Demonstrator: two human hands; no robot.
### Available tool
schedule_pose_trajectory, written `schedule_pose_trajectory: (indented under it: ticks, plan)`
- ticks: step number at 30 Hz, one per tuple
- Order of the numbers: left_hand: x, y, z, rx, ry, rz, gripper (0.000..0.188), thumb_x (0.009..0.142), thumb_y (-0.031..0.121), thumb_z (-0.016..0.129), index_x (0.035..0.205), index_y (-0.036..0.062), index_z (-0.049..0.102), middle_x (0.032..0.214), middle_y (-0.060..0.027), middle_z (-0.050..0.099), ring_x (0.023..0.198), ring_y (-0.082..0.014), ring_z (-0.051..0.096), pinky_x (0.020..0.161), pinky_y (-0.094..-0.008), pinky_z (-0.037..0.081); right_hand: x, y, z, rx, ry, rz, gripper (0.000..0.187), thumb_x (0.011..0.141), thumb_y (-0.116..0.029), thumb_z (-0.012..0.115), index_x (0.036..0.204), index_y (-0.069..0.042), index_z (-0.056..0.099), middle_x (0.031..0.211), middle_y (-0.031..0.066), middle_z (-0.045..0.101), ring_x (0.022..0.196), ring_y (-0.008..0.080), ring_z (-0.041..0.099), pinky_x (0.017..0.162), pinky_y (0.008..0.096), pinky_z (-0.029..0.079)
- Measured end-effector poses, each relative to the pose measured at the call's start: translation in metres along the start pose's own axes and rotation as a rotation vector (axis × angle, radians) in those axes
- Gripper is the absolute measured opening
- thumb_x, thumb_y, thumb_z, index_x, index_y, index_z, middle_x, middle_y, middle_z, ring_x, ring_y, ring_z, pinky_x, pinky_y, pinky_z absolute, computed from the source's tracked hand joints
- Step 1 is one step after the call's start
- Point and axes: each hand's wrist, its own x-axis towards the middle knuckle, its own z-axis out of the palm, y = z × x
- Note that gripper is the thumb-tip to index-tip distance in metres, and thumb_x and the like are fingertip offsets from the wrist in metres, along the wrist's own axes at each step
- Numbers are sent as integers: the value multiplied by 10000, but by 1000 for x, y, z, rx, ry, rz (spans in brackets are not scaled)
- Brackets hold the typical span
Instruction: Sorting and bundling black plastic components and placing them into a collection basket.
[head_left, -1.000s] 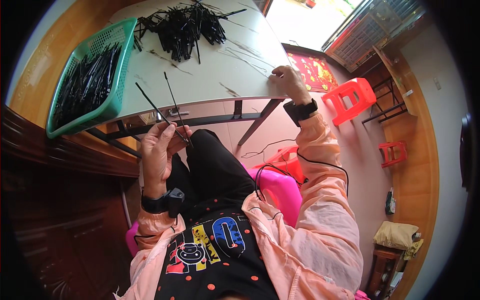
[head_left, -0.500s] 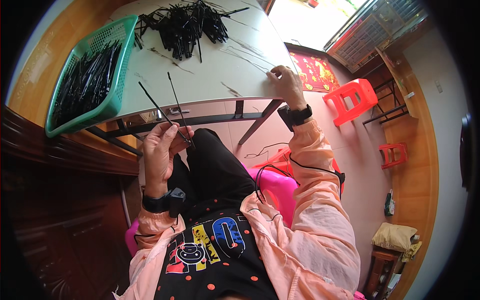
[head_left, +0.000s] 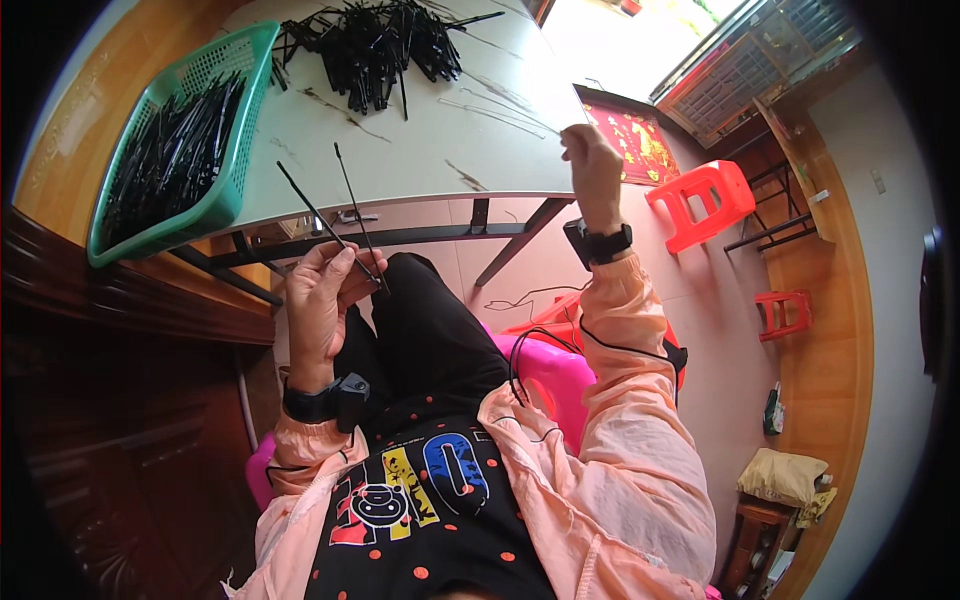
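My left hand [head_left: 322,300] is closed around two thin black rods, pinching their lower ends between thumb and fingers over my lap. One black rod [head_left: 308,197] leans left; the other black rod [head_left: 353,193] stands steeper, and their tips are apart. My right hand [head_left: 598,175] is raised by the right edge of the marble-patterned table [head_left: 420,170], its fingers curled together. Whether anything is between those fingers cannot be made out. Thin pale wires [head_left: 492,113] lie on the tabletop just left of that hand.
A heap of black rods [head_left: 375,55] covers the table's far part. At the left edge, a green plastic basket [head_left: 252,120] holds many more. Red stools [head_left: 705,203] stand on the floor to the right. A dark metal bar [head_left: 410,236] runs beneath the tabletop.
My right hand has moved slightly right, off the table's edge and away from the wires. My left hand keeps its hold on the two rods, almost unmoved.
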Motion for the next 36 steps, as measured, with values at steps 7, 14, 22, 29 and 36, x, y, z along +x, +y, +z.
schedule_pose_trajectory:
  ticks: [7,14,22,29,36]
  plan:
    - [2,-6,3,6,-16,-31,99,900,104,519,941,38,579,897,-147,652,824,-218,662,722,-314,558,-4,-17,-12,263,250,-9,133,836,-81,602,944,-12,637,750,72,648,644,108,610,592,240,469]
    - [0,-3,6,0,-24,-18,104,889,55,508,966,14,565,903,-154,652,829,-228,661,718,-308,555,-20,-34,-16,633,193,39,130,853,-59,586,951,12,631,828,69,638,793,99,590,658,233,467]
    - [-5,11,10,47,-15,-23,103,889,62,525,970,13,566,910,-155,652,832,-231,660,725,-319,556,-46,-67,-12,1387,-1,320,152,918,-41,474,1008,5,587,876,94,610,770,164,596,736,310,526]
    - [-10,17,13,80,-5,-70,128,890,82,528,998,19,557,957,-154,642,885,-219,647,765,-316,541,-85,-79,19,1652,-356,455,222,946,-86,429,1128,4,520,848,74,570,740,165,593,754,325,535]
    - [-7,11,8,67,39,-128,138,891,90,526,1010,26,552,968,-153,642,888,-213,647,762,-307,540,-112,-96,41,1625,-806,646,266,940,-95,453,1181,-5,521,846,18,549,681,106,558,631,229,478]
